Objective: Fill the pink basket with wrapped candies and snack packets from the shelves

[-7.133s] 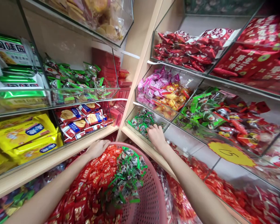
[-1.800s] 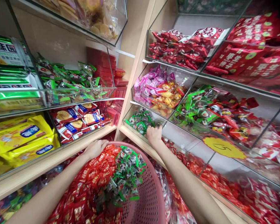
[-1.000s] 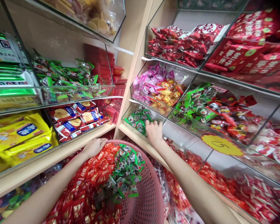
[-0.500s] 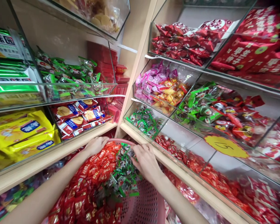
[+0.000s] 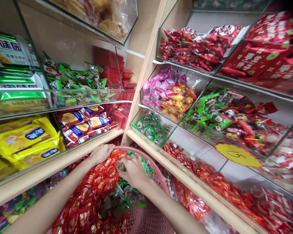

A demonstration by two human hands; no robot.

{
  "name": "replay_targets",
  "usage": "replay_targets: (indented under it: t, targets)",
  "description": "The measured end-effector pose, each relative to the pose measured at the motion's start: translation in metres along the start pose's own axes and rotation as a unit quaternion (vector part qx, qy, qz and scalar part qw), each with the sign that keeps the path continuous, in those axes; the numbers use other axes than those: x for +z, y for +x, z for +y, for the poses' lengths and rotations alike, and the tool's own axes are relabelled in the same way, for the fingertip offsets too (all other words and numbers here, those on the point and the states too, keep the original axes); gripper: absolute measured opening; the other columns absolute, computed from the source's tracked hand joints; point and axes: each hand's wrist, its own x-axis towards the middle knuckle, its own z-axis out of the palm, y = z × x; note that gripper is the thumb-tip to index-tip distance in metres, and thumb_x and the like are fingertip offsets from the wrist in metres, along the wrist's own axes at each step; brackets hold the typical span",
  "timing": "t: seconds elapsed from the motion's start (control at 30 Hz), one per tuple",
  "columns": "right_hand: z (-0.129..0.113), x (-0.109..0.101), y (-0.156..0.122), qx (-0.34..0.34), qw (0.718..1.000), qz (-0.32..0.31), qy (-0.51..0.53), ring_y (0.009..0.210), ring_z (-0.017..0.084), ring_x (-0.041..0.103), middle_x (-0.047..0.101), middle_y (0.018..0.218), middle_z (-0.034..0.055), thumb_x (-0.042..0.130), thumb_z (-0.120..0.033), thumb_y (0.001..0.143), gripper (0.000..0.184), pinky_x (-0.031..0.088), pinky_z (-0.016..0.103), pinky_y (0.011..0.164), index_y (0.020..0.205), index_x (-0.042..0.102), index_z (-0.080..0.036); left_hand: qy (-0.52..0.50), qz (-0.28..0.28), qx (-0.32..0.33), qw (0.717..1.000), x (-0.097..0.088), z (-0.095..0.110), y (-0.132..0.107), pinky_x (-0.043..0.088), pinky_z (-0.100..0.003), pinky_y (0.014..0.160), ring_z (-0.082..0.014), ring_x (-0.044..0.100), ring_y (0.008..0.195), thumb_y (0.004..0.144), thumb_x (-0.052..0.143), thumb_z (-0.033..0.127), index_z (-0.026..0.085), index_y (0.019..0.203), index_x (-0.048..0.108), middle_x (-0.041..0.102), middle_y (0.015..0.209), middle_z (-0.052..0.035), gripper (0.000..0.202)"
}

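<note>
A round pink plastic basket (image 5: 158, 170) with a perforated wall holds red-wrapped candies (image 5: 104, 175) and green-and-clear wrapped candies (image 5: 129, 195). My left hand (image 5: 102, 153) is at the far left part of its rim, fingers hooked over the edge; their tips are hidden. Over the pile, my right hand (image 5: 132, 170) has its fingers curled round some green-wrapped candy, a bit of which shows by the thumb. Further green wrappers lie on the right, beyond that hand. Bare pink mesh shows at the basket's lower right.
Wooden shelves with clear bins meet in a corner beyond the basket. A small bin of green candies (image 5: 151, 128) is close by on the right, above bins of red candies (image 5: 210, 175). Yellow packets (image 5: 26, 139) fill the lower left shelf. A yellow price tag (image 5: 238, 155) hangs at right.
My right hand has moved left from the basket's right rim onto the candy pile, its fingers now curled round green-wrapped candy. My left hand stays at the rim. The view has shifted slightly.
</note>
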Motion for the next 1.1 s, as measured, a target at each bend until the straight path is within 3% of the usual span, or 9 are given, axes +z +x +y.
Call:
replay_targets:
  t: [0.1,0.27,0.43,0.53,0.63,0.73,0.87,1.1]
  targets:
    - [-0.013,0.011,0.007,0.014,0.999,-0.027,-0.024,0.092,0.021,0.052,0.063,0.090,0.0041,0.056,-0.032,0.076,0.015,0.033,0.037,0.084,0.084,0.058,-0.019,-0.015,0.001,-0.003,1.000,0.000,-0.001,0.000,0.041,-0.030,0.084,-0.0222,0.059,0.100,0.087,0.020,0.048,0.026,0.103,0.060,0.066,0.104,-0.0043,0.048]
    - [-0.024,0.022,0.005,0.047,0.995,-0.050,-0.078,0.105,0.026,0.047,0.061,0.100,0.0125,0.051,-0.031,0.080,0.024,0.028,0.045,0.092,0.096,0.058,-0.015,-0.009,-0.001,0.003,1.000,0.001,-0.002,0.000,0.042,-0.032,0.083,-0.0236,0.060,0.098,0.087,0.018,0.048,0.026,0.103,0.060,0.067,0.103,-0.0055,0.050]
    - [-0.014,0.010,0.005,0.056,0.995,0.030,-0.071,0.096,0.026,0.050,0.062,0.095,0.0111,0.040,-0.048,0.085,0.037,0.034,0.042,0.085,0.095,0.057,-0.016,-0.001,0.001,0.000,1.000,0.001,-0.002,0.000,0.043,-0.032,0.080,-0.0236,0.061,0.095,0.087,0.016,0.048,0.027,0.101,0.060,0.067,0.102,-0.0049,0.051]
    - [0.003,-0.012,0.013,0.056,0.991,0.095,-0.070,0.091,0.023,0.050,0.061,0.090,0.0088,0.032,-0.046,0.088,0.037,0.035,0.038,0.080,0.091,0.057,-0.018,-0.002,0.003,0.008,1.000,0.002,-0.002,0.001,0.043,-0.031,0.078,-0.0232,0.062,0.092,0.087,0.015,0.048,0.027,0.101,0.060,0.068,0.099,-0.0047,0.051]
    - [0.036,-0.034,0.029,0.081,0.982,0.151,-0.081,0.091,0.021,0.048,0.059,0.093,0.0082,0.028,-0.035,0.091,0.032,0.034,0.033,0.080,0.096,0.055,-0.019,-0.020,0.004,0.018,1.000,0.003,-0.004,0.002,0.042,-0.031,0.081,-0.0221,0.061,0.094,0.087,0.016,0.047,0.028,0.102,0.060,0.067,0.101,-0.0040,0.050]
    - [0.077,-0.049,0.046,0.149,0.969,0.148,-0.130,0.094,0.020,0.046,0.057,0.099,0.0087,0.029,-0.021,0.089,0.028,0.034,0.031,0.079,0.103,0.053,-0.019,-0.020,0.002,0.017,1.000,0.003,-0.006,0.002,0.042,-0.031,0.081,-0.0225,0.062,0.091,0.087,0.016,0.048,0.028,0.099,0.061,0.068,0.097,-0.0038,0.050]
    - [0.115,-0.051,0.060,0.249,0.946,0.115,-0.174,0.102,0.023,0.043,0.050,0.111,0.0125,0.032,-0.013,0.085,0.029,0.036,0.035,0.079,0.105,0.053,-0.017,-0.012,0.002,0.013,1.000,0.003,-0.007,0.002,0.042,-0.032,0.078,-0.0234,0.062,0.089,0.087,0.015,0.049,0.029,0.098,0.061,0.069,0.094,-0.0035,0.051]
    - [0.120,-0.038,0.070,0.361,0.913,0.117,-0.147,0.101,0.028,0.046,0.046,0.112,0.0184,0.040,-0.016,0.082,0.029,0.042,0.036,0.071,0.108,0.054,-0.016,0.002,-0.003,0.017,1.000,0.001,-0.005,0.002,0.042,-0.032,0.077,-0.0236,0.062,0.088,0.087,0.014,0.049,0.027,0.099,0.060,0.069,0.092,-0.0045,0.053]
